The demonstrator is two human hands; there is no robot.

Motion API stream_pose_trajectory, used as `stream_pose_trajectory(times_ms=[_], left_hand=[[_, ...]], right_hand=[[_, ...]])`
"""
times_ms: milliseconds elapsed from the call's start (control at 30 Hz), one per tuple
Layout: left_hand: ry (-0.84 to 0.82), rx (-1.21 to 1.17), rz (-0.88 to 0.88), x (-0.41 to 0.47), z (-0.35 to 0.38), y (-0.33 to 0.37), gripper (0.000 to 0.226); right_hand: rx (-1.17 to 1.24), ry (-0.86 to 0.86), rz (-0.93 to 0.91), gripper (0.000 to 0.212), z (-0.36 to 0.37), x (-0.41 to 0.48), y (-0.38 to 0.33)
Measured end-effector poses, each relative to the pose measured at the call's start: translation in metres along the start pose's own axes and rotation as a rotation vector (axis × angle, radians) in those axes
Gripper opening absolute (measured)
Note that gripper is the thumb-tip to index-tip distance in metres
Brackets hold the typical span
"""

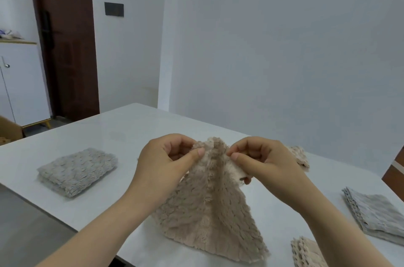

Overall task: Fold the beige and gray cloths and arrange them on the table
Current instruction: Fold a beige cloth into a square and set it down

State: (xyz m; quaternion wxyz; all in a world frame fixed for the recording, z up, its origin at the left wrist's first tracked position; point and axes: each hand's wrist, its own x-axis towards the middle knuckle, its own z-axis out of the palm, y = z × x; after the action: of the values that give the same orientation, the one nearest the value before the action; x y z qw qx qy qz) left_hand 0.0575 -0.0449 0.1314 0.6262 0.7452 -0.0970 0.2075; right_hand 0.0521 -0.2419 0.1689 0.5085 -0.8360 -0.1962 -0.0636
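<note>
Head view: we are partway through the beige cloth (209, 212), held up over the table (131, 126) with its lower edge trailing on the surface near the front edge. Our left hand (170, 157) and right hand (262, 157) each pinch its top edge between thumb and forefinger. They are close together but not touching, so the cloth hangs like a tent with a crease down its middle.

We judge this to be the start of a fold: corners gathered, nothing laid flat yet. The next move calls for matching the two pinched corners, then lowering the cloth flat. The thick, floppy pile may well slip out of line as we do so.

A folded gray cloth (76, 171) lies well apart to our left and looks finished. To our right sits a flat gray pile (376, 212), and a beige pile (306, 251) lies at the bottom edge. Another beige piece (299, 155) is partly hidden behind our right hand. These crowd the right side, so the roomier spot seems to be between our hands and the folded gray cloth.
</note>
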Motion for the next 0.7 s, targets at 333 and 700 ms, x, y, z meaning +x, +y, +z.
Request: stream_pose_trajectory(times_ms=[333, 700], left_hand=[[0.029, -0.128, -0.069, -0.011, 0.003, -0.002, 0.007], [-0.043, -0.175, -0.066, -0.025, 0.003, -0.001, 0.013]], right_hand=[[0.168, -0.060, 0.010, 0.024, 0.013, -0.005, -0.003], [-0.159, 0.212, -0.188, 0.017, 0.036, -0.009, -0.001]])
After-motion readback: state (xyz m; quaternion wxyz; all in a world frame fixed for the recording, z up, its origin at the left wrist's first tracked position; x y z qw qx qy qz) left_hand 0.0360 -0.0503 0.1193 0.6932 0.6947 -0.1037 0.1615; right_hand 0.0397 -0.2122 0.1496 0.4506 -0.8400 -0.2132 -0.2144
